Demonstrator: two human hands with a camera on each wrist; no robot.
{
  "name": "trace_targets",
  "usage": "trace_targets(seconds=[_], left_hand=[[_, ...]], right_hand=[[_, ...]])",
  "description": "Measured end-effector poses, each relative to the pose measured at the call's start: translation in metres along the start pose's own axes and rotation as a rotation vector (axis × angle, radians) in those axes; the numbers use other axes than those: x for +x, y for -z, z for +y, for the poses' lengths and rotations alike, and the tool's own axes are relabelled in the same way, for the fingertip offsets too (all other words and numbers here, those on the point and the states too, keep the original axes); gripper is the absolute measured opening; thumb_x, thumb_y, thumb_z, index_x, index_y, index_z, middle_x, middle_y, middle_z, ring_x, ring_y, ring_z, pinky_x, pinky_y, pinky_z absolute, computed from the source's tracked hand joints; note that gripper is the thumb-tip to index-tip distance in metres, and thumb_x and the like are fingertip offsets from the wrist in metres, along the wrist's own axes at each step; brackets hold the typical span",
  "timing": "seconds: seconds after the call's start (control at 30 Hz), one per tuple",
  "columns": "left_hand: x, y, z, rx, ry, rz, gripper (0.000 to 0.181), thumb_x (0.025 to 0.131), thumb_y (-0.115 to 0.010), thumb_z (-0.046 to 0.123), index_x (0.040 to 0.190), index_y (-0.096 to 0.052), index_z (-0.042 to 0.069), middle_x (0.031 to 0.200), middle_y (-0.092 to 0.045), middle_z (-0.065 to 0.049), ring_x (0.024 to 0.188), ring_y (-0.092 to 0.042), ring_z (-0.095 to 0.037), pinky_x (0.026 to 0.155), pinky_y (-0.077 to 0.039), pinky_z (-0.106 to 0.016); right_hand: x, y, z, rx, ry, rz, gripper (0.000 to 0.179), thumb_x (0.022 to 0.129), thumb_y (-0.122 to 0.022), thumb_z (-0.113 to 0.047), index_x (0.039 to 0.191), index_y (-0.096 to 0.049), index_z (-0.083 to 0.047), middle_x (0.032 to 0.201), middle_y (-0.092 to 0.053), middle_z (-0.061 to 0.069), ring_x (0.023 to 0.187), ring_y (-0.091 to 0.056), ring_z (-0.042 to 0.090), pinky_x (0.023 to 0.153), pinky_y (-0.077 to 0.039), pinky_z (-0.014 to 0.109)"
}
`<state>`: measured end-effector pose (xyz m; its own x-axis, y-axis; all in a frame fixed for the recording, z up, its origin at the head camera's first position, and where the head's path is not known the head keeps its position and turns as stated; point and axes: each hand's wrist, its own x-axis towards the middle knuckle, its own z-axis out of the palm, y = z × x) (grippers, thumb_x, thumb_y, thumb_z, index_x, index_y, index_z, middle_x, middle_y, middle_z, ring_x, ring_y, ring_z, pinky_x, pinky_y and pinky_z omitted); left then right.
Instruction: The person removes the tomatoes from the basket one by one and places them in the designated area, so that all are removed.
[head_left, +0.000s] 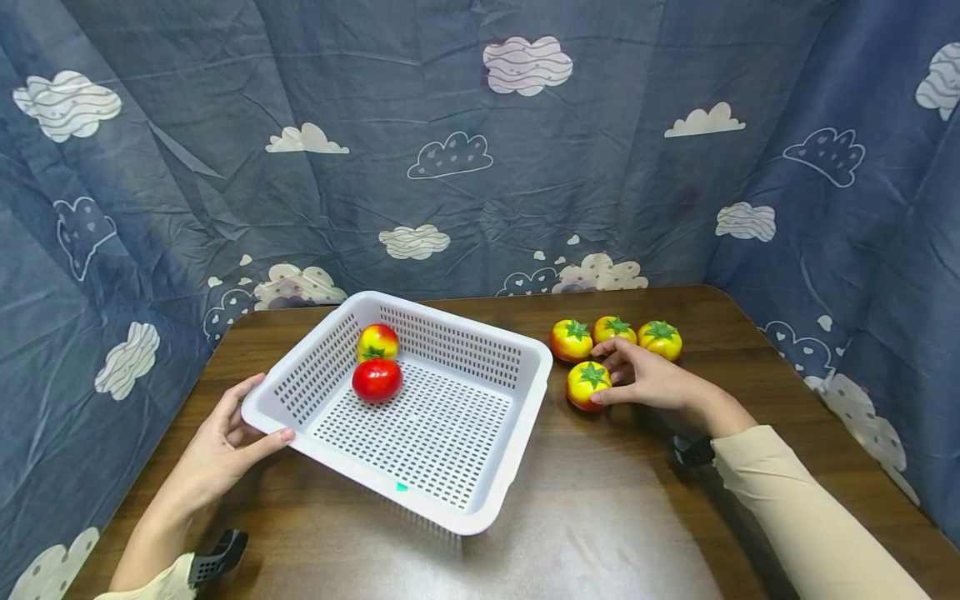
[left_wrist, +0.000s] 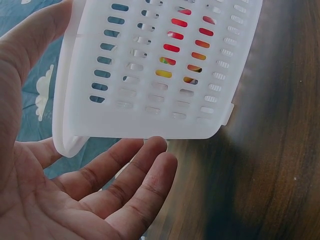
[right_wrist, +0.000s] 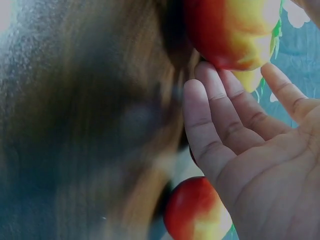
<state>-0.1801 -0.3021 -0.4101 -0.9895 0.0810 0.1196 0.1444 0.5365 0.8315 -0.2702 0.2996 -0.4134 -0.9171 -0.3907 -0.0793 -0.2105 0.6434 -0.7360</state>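
Note:
A white plastic basket point(head_left: 420, 433) with slotted walls stands at the left of centre. My left hand point(head_left: 213, 454) holds its left corner, thumb over the rim and the other fingers below; the left wrist view shows these fingers point(left_wrist: 145, 195) loosely spread under the slotted wall. Inside the basket lie a red tomato point(head_left: 377, 381) and a red-yellow tomato point(head_left: 378, 342). To the right of the basket, my right hand point(head_left: 645, 379) has its thumb and fingers around a yellow-red tomato point(head_left: 588, 385) with a green star-shaped top. In the right wrist view, fingertips meet this tomato point(right_wrist: 230, 30) at its side.
Behind my right hand sit three more tomatoes: a left one point(head_left: 572, 340), a middle one point(head_left: 613, 329) and a right one point(head_left: 660, 340). All stand on a brown wooden table point(head_left: 600, 517). A blue cloud-patterned curtain point(head_left: 375, 200) hangs at its back and sides.

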Motion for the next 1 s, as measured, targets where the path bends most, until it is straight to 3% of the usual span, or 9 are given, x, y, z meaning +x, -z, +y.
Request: trace_targets(seconds=[0.17,0.4,0.63,0.77,0.9,1.0], left_hand=[[0.0,0.0,-0.001,-0.002,0.001,0.001,0.096,0.096,-0.083,0.013,0.169,-0.021,0.005,0.146,-0.059,-0.03,0.1,-0.067,0.005,0.081,-0.053,-0.019],[0.0,0.0,-0.001,0.002,0.004,0.01,0.096,0.095,-0.083,0.014,0.169,-0.023,0.006,0.138,-0.067,-0.012,0.098,-0.069,0.003,0.082,-0.051,-0.019],[0.0,0.0,-0.001,0.0,-0.004,0.014,0.095,0.095,-0.084,0.013,0.168,-0.024,0.006,0.134,-0.069,-0.002,0.098,-0.07,0.002,0.082,-0.05,-0.019],[0.0,0.0,-0.001,-0.006,-0.012,0.013,0.095,0.095,-0.084,0.013,0.168,-0.024,0.006,0.13,-0.068,0.008,0.098,-0.07,0.003,0.082,-0.05,-0.018],[0.001,0.001,-0.001,-0.003,-0.016,0.012,0.095,0.095,-0.084,0.013,0.168,-0.024,0.006,0.13,-0.069,0.004,0.098,-0.07,0.003,0.082,-0.05,-0.017],[0.001,0.001,-0.001,0.003,-0.014,0.012,0.095,0.095,-0.084,0.013,0.168,-0.024,0.006,0.133,-0.069,-0.002,0.098,-0.07,0.004,0.082,-0.05,-0.017]], right_hand=[[0.0,0.003,-0.005,0.023,-0.003,-0.001,0.073,0.09,-0.088,-0.028,0.144,-0.048,0.0,0.131,-0.06,0.019,0.113,-0.063,0.027,0.101,-0.053,0.041],[0.004,0.011,-0.006,0.03,-0.008,-0.002,0.075,0.091,-0.088,-0.029,0.146,-0.046,0.0,0.13,-0.063,0.018,0.115,-0.066,0.028,0.101,-0.054,0.04],[0.004,0.017,-0.01,0.019,-0.017,0.005,0.073,0.092,-0.086,-0.032,0.147,-0.046,-0.004,0.134,-0.061,0.021,0.12,-0.067,0.032,0.105,-0.054,0.045],[0.005,0.023,-0.016,0.032,-0.002,0.024,0.07,0.094,-0.085,-0.03,0.147,-0.047,-0.005,0.136,-0.061,0.024,0.121,-0.067,0.035,0.102,-0.056,0.037],[0.008,0.028,-0.023,0.033,0.027,0.042,0.068,0.094,-0.084,-0.026,0.147,-0.047,-0.004,0.136,-0.062,0.025,0.121,-0.07,0.035,0.094,-0.057,0.025],[0.011,0.031,-0.032,0.022,0.053,0.054,0.066,0.095,-0.084,-0.023,0.146,-0.048,-0.005,0.136,-0.064,0.025,0.121,-0.071,0.037,0.093,-0.057,0.025]])
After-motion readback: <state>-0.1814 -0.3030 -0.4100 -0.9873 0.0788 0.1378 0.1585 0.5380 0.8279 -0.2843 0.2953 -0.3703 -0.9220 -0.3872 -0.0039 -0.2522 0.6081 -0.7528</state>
